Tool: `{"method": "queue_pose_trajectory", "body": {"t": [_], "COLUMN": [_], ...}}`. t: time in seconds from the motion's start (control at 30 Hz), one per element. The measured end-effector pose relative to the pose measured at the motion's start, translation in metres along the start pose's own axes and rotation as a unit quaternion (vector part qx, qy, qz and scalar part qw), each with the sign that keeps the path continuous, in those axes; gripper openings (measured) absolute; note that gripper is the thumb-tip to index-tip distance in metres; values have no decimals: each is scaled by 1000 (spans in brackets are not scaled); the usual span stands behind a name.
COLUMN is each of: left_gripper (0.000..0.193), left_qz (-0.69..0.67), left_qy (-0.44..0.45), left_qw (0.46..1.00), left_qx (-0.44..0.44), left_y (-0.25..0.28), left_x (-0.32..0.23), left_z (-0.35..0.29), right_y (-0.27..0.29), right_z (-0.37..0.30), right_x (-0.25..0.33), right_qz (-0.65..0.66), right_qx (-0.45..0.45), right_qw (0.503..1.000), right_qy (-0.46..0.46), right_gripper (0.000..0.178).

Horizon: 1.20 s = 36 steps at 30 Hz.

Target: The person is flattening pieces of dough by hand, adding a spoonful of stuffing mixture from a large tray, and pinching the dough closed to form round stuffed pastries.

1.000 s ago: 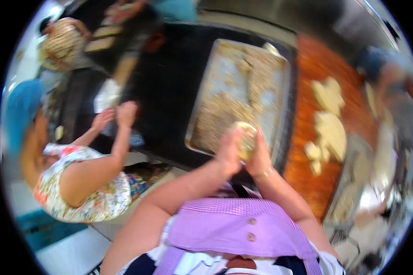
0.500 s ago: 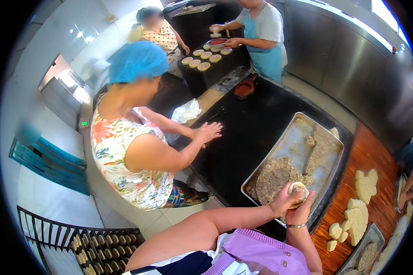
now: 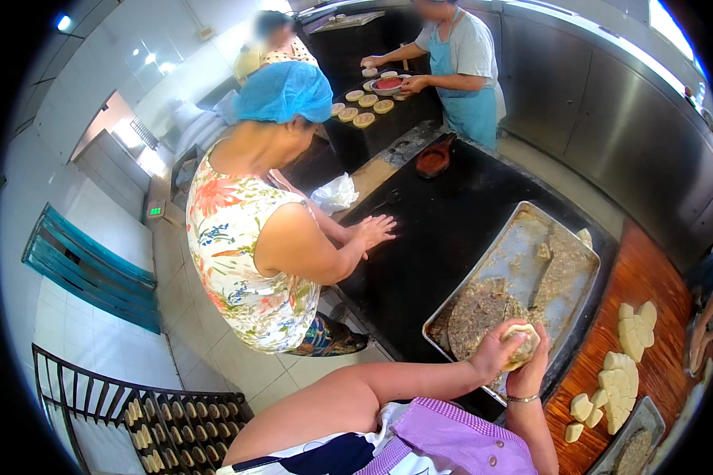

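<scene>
A round of pale dough [image 3: 521, 345] rests between my two hands over the near end of a metal tray [image 3: 558, 218]. My left hand [image 3: 493, 350] curls round its left side, with the thumb up at the dough's edge. Cupped along the other side is my right hand [image 3: 530, 375], a bracelet on its wrist. Whatever is inside the dough is hidden from above. In the tray lie a heap of brown, crumbly filling [image 3: 483, 310] and a long slab of the same stuff [image 3: 561, 265].
Cut dough pieces [image 3: 621, 380] lie on the wooden table [image 3: 649, 269] at right, near a smaller tray [image 3: 649, 412]. A co-worker in a blue cap [image 3: 285, 91] presses hands on the black surface [image 3: 420, 214]. Another person holds a bowl [image 3: 388, 82] near round cakes [image 3: 363, 119].
The brown filling that showed in the dough's opening is now covered by pale dough as my hands turn it. The whole view has shifted slightly; the far person's bowl shows more openly.
</scene>
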<state>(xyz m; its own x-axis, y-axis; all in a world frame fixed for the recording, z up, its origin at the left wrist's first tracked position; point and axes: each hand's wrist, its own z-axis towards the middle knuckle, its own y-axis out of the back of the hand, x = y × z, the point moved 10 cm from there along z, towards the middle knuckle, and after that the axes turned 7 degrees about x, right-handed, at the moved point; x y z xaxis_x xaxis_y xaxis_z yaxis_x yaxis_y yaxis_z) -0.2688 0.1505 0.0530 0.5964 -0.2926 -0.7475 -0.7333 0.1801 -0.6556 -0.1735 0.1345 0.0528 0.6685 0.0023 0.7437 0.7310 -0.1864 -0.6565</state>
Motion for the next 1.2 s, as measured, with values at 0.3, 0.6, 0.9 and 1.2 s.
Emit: {"method": "queue_pose_trajectory", "body": {"t": [0.3, 0.6, 0.9, 1.2], "left_gripper": [37, 29, 43, 32], "left_qz": [8, 40, 69, 80], "left_qy": [-14, -48, -116, -63], "left_qw": [999, 998, 991, 994], "left_qx": [33, 16, -7, 46], "left_y": [-25, -25, -20, -44], "left_x": [-26, -33, -50, -61], "left_z": [46, 37, 74, 56], "right_y": [-4, -23, -46, -36], "right_z": [36, 32, 50, 59], "right_x": [10, 37, 49, 48], "right_qz": [48, -96, -27, -50], "right_qx": [-15, 23, -69, 36], "right_qw": [999, 994, 996, 998], "right_qy": [-16, 38, 41, 14], "right_gripper": [39, 36, 35, 41]}}
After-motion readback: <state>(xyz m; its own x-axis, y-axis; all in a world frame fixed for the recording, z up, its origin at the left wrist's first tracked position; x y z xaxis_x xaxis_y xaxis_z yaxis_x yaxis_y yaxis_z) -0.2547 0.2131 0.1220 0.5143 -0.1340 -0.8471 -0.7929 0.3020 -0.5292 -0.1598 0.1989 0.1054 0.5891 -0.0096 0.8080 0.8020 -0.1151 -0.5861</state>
